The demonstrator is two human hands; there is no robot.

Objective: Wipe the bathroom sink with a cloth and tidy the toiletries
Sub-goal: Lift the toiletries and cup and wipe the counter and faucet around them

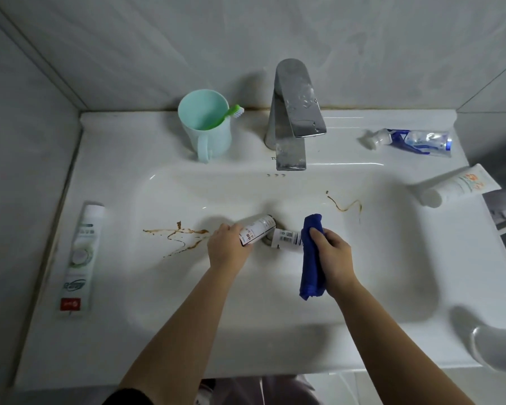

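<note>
Clock centred on sink (187, 346) basin.
- Faucet (295, 112): 12, on back ledge.
- Cup (208, 133): 11, left of faucet; toothbrush (228, 115) in it.
- Crumpled tube (415, 141): 1, on back ledge.
- Capped tube (462, 185): 3, on right rim.
- Long tube (81, 258): 9, on left ledge.
- Centre, in basin: left bottle (259, 229) in left hand (227, 248); right bottle (287, 238) beside it; cloth (311, 258), in right hand (333, 255), over its right end.

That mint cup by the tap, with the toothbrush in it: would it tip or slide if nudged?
The cup looks like thin plastic, so probably light and easy to shove. It stands upright on the glossy sink ledge, so it would likely slide before tipping. The toothbrush leans over its rim, so a sharp knock might flip it out.
</note>
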